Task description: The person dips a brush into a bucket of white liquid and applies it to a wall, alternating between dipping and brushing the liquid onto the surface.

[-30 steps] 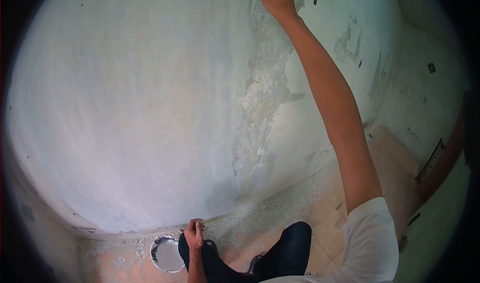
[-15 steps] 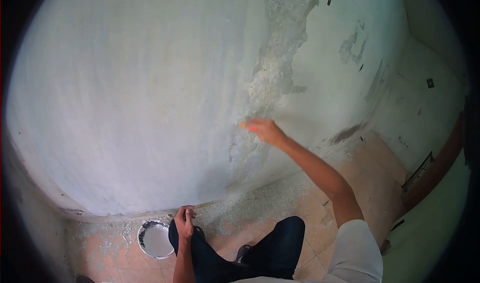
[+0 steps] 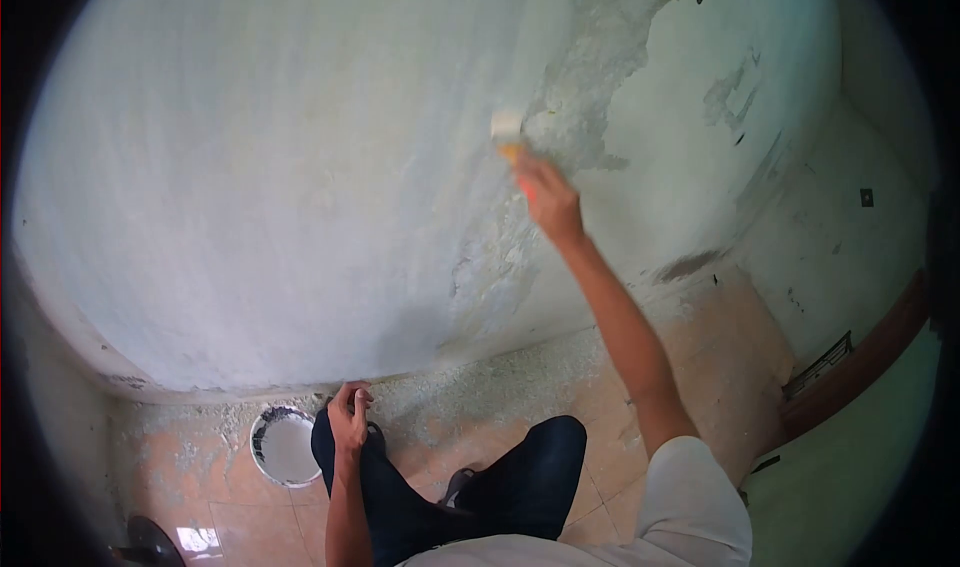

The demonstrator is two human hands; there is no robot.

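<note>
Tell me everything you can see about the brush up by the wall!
The brush is small, with a pale, whitish head of bristles on top and an orange handle below. It points up and tilts a little to the left. The right hand grips it by the handle and hides the lower end. The bristles seem to touch the wall at the left edge of the rough flaked patch. It is too blurred to tell whether they are wet.

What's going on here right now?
A person holds a brush in the right hand, its bristles against the wall at the edge of a peeled patch. The left hand rests on the knee. A bucket stands on the floor by the wall, left of the knee.
</note>
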